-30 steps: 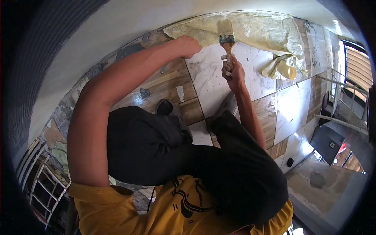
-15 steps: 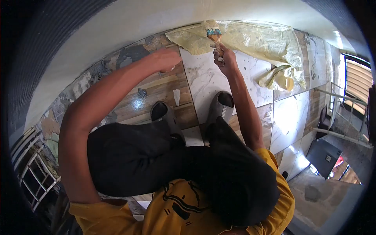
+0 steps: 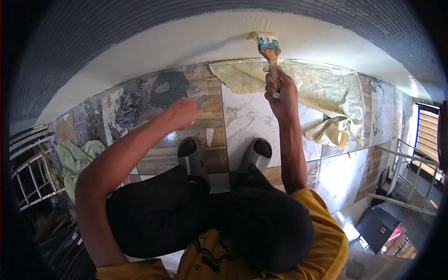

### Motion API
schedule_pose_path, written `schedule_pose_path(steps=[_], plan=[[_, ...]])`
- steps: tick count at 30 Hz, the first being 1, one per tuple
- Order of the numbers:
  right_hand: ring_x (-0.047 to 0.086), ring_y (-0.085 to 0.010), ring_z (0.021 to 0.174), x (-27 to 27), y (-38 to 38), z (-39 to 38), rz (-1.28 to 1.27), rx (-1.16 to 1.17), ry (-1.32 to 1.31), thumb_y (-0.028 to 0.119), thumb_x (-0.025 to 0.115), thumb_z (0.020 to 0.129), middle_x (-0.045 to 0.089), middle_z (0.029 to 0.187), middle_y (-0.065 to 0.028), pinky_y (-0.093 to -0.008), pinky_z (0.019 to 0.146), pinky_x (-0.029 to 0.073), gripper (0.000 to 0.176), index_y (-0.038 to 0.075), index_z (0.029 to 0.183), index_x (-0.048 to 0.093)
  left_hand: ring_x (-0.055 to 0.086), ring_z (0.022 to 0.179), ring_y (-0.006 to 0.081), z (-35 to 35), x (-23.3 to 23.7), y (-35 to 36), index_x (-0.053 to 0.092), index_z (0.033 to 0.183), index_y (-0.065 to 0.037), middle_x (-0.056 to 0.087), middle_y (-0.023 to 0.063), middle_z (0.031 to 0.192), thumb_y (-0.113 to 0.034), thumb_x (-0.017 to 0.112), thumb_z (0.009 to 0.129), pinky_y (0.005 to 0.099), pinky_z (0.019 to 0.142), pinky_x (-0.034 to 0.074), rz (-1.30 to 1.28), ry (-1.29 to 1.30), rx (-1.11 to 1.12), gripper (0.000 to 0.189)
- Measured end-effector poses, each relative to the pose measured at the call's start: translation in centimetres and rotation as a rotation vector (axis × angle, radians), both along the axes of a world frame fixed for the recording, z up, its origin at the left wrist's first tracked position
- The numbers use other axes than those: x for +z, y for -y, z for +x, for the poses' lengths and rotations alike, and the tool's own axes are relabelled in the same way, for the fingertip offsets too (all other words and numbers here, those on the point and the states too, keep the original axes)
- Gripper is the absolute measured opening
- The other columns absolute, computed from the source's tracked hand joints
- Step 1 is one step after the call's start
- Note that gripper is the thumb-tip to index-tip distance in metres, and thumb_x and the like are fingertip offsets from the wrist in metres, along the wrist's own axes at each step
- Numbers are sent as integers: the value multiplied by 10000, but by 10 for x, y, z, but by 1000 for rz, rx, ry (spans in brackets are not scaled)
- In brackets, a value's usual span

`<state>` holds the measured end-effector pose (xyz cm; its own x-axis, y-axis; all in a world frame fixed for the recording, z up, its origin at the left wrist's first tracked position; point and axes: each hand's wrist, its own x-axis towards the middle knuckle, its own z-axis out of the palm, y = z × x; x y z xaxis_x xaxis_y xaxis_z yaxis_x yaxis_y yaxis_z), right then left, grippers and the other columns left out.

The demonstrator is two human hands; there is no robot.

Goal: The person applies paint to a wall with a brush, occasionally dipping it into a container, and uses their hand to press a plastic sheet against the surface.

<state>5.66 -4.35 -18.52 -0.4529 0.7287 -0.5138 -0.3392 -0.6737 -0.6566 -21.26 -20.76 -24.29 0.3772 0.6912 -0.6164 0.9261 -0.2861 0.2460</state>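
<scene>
A paintbrush (image 3: 269, 53) with a wooden handle and paint-smeared ferrule is gripped in my right hand (image 3: 282, 91). Its bristles touch the low part of the pale wall (image 3: 196, 44), just below fresh cream-coloured strokes (image 3: 255, 22). My left hand (image 3: 183, 113) hovers over the wood-patterned floor tiles, slightly blurred, its fingers curled closed. Whether anything is inside those fingers is hidden. Below the brush, a crumpled yellowish sheet (image 3: 322, 84) lies along the wall's foot, its near end rolled up.
My feet, in grey shoes (image 3: 191, 156), stand on the tiles. A pale green cloth (image 3: 81, 161) lies at the left, beside a white metal rack (image 3: 37, 177). To the right are a metal frame (image 3: 406, 175) and a dark box (image 3: 379, 228). Grey patches (image 3: 170, 88) mark the floor.
The paintbrush has risen from over the yellowish sheet onto the wall, where strokes now show. My left hand has shifted left and down in view. The camera view has tilted upward.
</scene>
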Motion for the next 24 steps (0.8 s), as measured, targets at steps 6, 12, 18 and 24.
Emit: schedule_pose_path(steps=[6, 12, 18, 24], plan=[[300, -36, 411, 27, -1, -1, 66, -7, -5, 268, 403, 1068, 400, 616, 41, -199, 345, 215, 327, -6, 1072, 581, 676, 902, 379, 48, 18, -18, 649, 1031, -11, 670, 193, 886, -77, 666, 802, 495, 752, 538, 76, 96, -79, 239], [306, -36, 405, 48, -3, -2, 83, -14, -14, 273, 432, 1062, 422, 618, 25, -199, 340, 208, 325, -10, 1071, 591, 679, 882, 366, 86, 33, -54, 622, 1022, 13, 671, 183, 843, -83, 644, 813, 474, 744, 542, 205, 88, -136, 230], [310, -33, 407, 54, -4, -2, 129, 16, -69, 277, 452, 1056, 439, 625, 21, -196, 342, 213, 320, -3, 1043, 606, 685, 801, 372, 97, 28, -63, 610, 997, 18, 661, 194, 788, -73, 616, 826, 494, 696, 541, 291, 156, -157, 193], [308, -31, 406, 58, -5, -3, 123, 18, -19, 279, 464, 1052, 452, 635, 20, -193, 339, 214, 319, -4, 1043, 611, 684, 779, 381, 81, 17, -53, 608, 968, -2, 661, 188, 773, -85, 646, 801, 504, 684, 537, 161, 85, -143, 191]])
